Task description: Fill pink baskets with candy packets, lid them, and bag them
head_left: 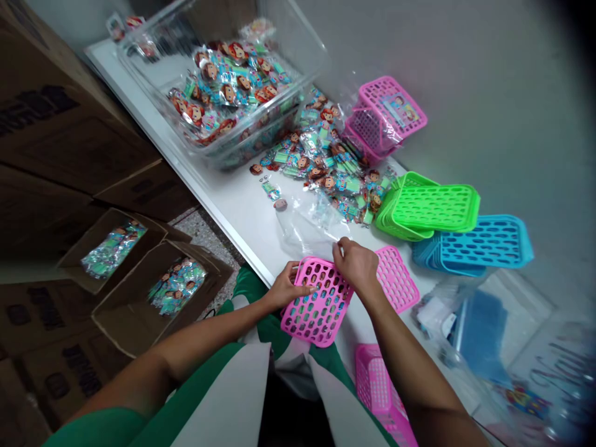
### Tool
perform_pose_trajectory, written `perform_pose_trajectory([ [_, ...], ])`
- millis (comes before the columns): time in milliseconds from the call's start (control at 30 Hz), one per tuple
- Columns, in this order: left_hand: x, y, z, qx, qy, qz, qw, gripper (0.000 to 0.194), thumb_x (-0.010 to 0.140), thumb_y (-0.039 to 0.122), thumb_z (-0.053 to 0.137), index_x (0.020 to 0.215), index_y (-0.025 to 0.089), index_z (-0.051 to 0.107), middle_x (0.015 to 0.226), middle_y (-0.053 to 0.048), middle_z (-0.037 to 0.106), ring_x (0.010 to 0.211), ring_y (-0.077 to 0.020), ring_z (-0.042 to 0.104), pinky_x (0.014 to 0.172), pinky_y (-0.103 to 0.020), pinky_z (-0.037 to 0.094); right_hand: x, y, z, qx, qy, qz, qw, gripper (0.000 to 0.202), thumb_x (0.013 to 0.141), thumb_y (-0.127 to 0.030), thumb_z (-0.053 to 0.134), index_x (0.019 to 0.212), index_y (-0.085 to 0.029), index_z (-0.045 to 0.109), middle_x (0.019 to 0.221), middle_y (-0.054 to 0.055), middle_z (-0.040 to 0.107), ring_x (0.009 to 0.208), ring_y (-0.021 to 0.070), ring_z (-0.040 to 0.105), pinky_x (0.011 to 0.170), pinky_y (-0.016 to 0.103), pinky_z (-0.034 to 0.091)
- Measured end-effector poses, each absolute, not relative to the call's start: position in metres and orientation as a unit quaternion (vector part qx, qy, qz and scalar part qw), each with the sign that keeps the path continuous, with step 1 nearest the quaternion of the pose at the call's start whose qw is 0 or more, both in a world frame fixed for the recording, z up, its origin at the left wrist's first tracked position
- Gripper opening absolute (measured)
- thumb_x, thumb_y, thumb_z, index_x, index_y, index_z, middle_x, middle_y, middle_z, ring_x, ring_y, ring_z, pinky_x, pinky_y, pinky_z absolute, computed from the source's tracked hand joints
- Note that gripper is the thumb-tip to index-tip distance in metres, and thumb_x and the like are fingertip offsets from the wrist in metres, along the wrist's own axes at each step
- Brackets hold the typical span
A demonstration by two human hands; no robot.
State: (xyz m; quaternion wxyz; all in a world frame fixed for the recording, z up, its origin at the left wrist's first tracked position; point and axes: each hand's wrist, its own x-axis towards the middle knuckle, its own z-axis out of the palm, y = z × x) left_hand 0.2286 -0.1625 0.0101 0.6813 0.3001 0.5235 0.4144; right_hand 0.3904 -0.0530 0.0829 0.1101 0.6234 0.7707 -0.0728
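A pink plastic basket (321,310) with an oval-holed face turned up is held at the table's near edge, colourful pieces showing through its holes. My left hand (285,288) grips its left side, thumb over the top. At its upper right corner, my right hand (357,266) has fingers pinched together on the edge of a clear plastic bag (305,226); the exact grip is partly hidden. The bag spreads over the white table beyond the basket. A flat pink lattice panel (397,279) lies under my right forearm.
A clear bin (261,118) holds many wrapped character packets, with a packet pile (335,164) beside it. Stacked green baskets (433,208), blue baskets (479,245) and a bagged pink basket (388,118) line the wall. Open cartons (135,310) stand left; more pink baskets (379,385) sit below right.
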Motion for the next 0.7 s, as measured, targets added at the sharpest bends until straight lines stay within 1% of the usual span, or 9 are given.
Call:
perform_pose_trajectory([
  [100, 0.226, -0.164, 0.014, 0.324, 0.511, 0.412, 0.681, 0.068, 0.058, 0.031, 0.084, 0.114, 0.02, 0.047, 0.113, -0.01, 0.062, 0.104, -0.0259, 0.061, 0.089, -0.041, 0.048, 0.385, -0.054, 0.085, 0.627, 0.766, -0.081, 0.113, 0.049, 0.095, -0.046, 0.028, 0.094, -0.017, 0.068, 0.089, 0.011, 0.069, 0.08, 0.0216, 0.065, 0.065, 0.027, 0.038],
  [167, 0.226, -0.166, 0.018, 0.339, 0.504, 0.405, 0.684, 0.069, 0.057, 0.031, 0.084, 0.114, 0.02, 0.046, 0.115, -0.011, 0.061, 0.104, -0.0261, 0.061, 0.089, -0.041, 0.048, 0.377, -0.045, 0.084, 0.639, 0.756, -0.086, 0.112, 0.051, 0.095, -0.045, 0.027, 0.094, -0.016, 0.07, 0.089, 0.014, 0.07, 0.082, 0.0237, 0.066, 0.068, 0.029, 0.04],
  [267, 0.226, -0.169, 0.024, 0.367, 0.501, 0.397, 0.675, 0.071, 0.055, 0.03, 0.085, 0.113, 0.021, 0.046, 0.117, -0.01, 0.06, 0.107, -0.0267, 0.059, 0.091, -0.041, 0.047, 0.357, -0.022, 0.08, 0.662, 0.737, -0.091, 0.102, 0.047, 0.093, -0.038, 0.032, 0.094, -0.013, 0.072, 0.09, 0.018, 0.07, 0.087, 0.0276, 0.066, 0.072, 0.033, 0.043],
  [400, 0.225, -0.172, 0.034, 0.399, 0.488, 0.392, 0.67, 0.068, 0.059, 0.031, 0.083, 0.116, 0.021, 0.047, 0.119, -0.01, 0.058, 0.109, -0.0265, 0.058, 0.093, -0.04, 0.045, 0.326, -0.003, 0.078, 0.66, 0.737, -0.108, 0.098, 0.043, 0.091, -0.032, 0.036, 0.094, -0.01, 0.073, 0.094, 0.021, 0.07, 0.09, 0.0301, 0.066, 0.074, 0.035, 0.046],
  [467, 0.224, -0.172, 0.038, 0.404, 0.474, 0.387, 0.68, 0.078, 0.059, 0.031, 0.083, 0.125, 0.022, 0.043, 0.121, -0.011, 0.058, 0.107, -0.0266, 0.059, 0.091, -0.041, 0.047, 0.314, -0.005, 0.081, 0.634, 0.756, -0.115, 0.118, 0.043, 0.091, -0.032, 0.036, 0.095, -0.009, 0.073, 0.095, 0.022, 0.07, 0.09, 0.0298, 0.067, 0.074, 0.035, 0.046],
  [567, 0.221, -0.173, 0.038, 0.408, 0.465, 0.384, 0.685, 0.098, 0.057, 0.03, 0.084, 0.138, 0.023, 0.03, 0.124, -0.013, 0.056, 0.108, -0.0273, 0.059, 0.093, -0.043, 0.046, 0.309, -0.017, 0.087, 0.571, 0.798, -0.113, 0.157, 0.043, 0.091, -0.034, 0.038, 0.096, -0.009, 0.073, 0.096, 0.021, 0.07, 0.09, 0.0293, 0.067, 0.074, 0.034, 0.046],
  [633, 0.218, -0.175, 0.034, 0.399, 0.48, 0.388, 0.678, 0.104, 0.056, 0.031, 0.085, 0.142, 0.022, 0.025, 0.124, -0.013, 0.056, 0.11, -0.0279, 0.058, 0.095, -0.045, 0.044, 0.315, -0.027, 0.092, 0.529, 0.825, -0.1, 0.172, 0.044, 0.092, -0.036, 0.036, 0.095, -0.01, 0.072, 0.094, 0.02, 0.071, 0.089, 0.0286, 0.067, 0.074, 0.034, 0.045],
  [700, 0.215, -0.178, 0.028, 0.377, 0.504, 0.396, 0.669, 0.105, 0.056, 0.032, 0.085, 0.141, 0.022, 0.025, 0.121, -0.013, 0.058, 0.109, -0.0279, 0.058, 0.096, -0.046, 0.044, 0.326, -0.035, 0.094, 0.498, 0.845, -0.084, 0.177, 0.046, 0.094, -0.037, 0.033, 0.094, -0.011, 0.072, 0.09, 0.019, 0.071, 0.087, 0.0266, 0.067, 0.075, 0.033, 0.044],
])
